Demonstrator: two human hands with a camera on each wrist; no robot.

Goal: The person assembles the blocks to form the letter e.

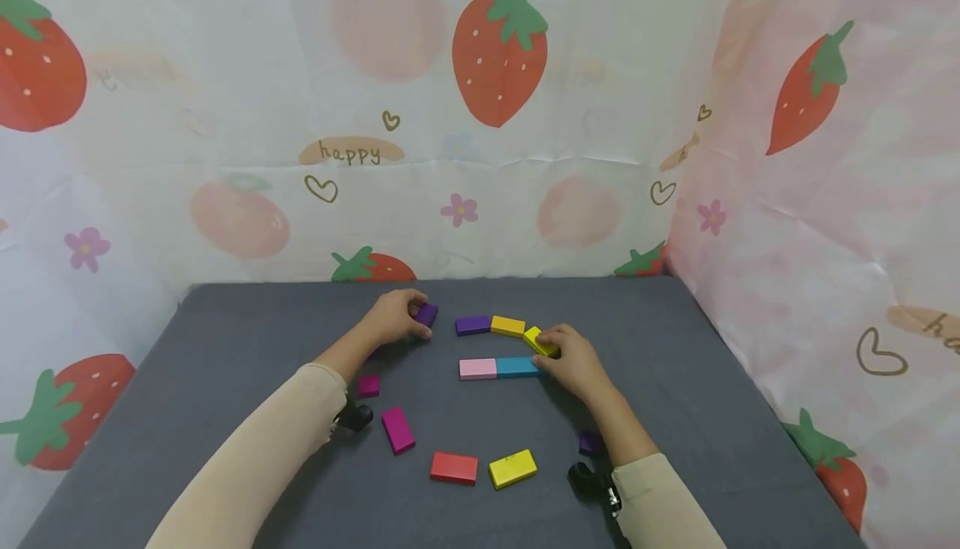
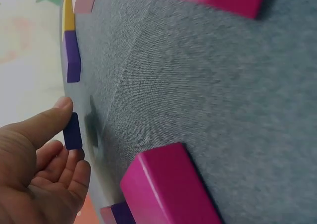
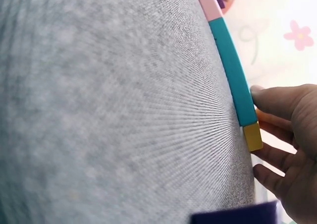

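A purple block [image 1: 426, 314] is pinched between the thumb and fingers of my left hand [image 1: 393, 317], at the back left of the grey table. To its right, another purple block [image 1: 472, 326] and an orange-yellow block [image 1: 507, 326] lie end to end. My right hand [image 1: 576, 361] grips a yellow block [image 1: 536, 337] angled at the right end of that row. In front lie a pink block [image 1: 477, 370] and a blue block [image 1: 517, 367], joined in a straight line; my right thumb overlaps the blue one's right end in the head view.
Nearer the front are a small magenta block [image 1: 368, 386], a longer magenta block [image 1: 398, 431], a red block [image 1: 453, 468] and a yellow block [image 1: 513, 470]. A dark purple block [image 1: 590, 443] sits beside my right forearm. A strawberry-printed cloth [image 1: 465, 116] hangs behind the table [image 1: 262, 324].
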